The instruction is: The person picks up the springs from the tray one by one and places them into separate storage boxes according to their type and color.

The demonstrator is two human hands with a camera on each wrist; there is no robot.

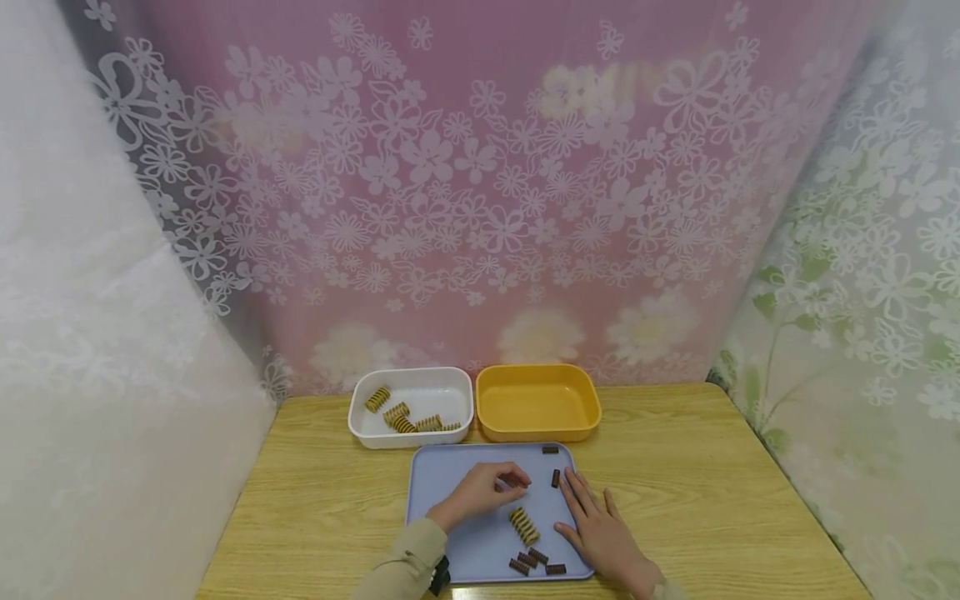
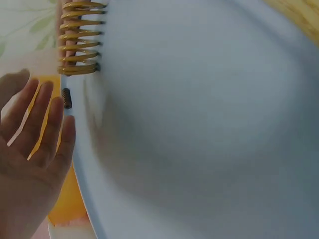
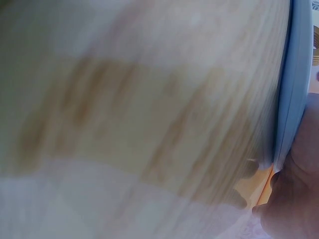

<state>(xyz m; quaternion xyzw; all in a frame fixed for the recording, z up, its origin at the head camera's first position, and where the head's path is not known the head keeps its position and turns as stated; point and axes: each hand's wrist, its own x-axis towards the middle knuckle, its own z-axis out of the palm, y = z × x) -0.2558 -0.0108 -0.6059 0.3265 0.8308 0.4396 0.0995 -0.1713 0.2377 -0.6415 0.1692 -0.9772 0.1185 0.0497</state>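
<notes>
On the blue-grey tray (image 1: pixel 465 550) lies a large yellow coil spring (image 1: pixel 524 526), which the left wrist view shows close up as a wide yellow coil (image 2: pixel 80 40). Over the tray's middle, my left hand (image 1: pixel 483 490) is loosely bent, thumb apart from the fingers, with nothing seen in its grasp. My right hand (image 1: pixel 600 529) rests with extended fingers along the tray's right rim. Close to its fingertips lies a small dark brown spring (image 1: pixel 556 478); another brown spring (image 1: pixel 551 450) is at the far edge. Several more brown springs (image 1: pixel 527 560) lie at the near edge.
Behind the tray stand a white bin (image 1: pixel 360 429) with several yellow springs (image 1: pixel 405 423) and a yellow bin (image 1: pixel 537 435) beside it. Everything sits on a wood-grain table (image 1: pixel 690 500). Patterned curtains (image 1: pixel 487 208) hang around the back and sides.
</notes>
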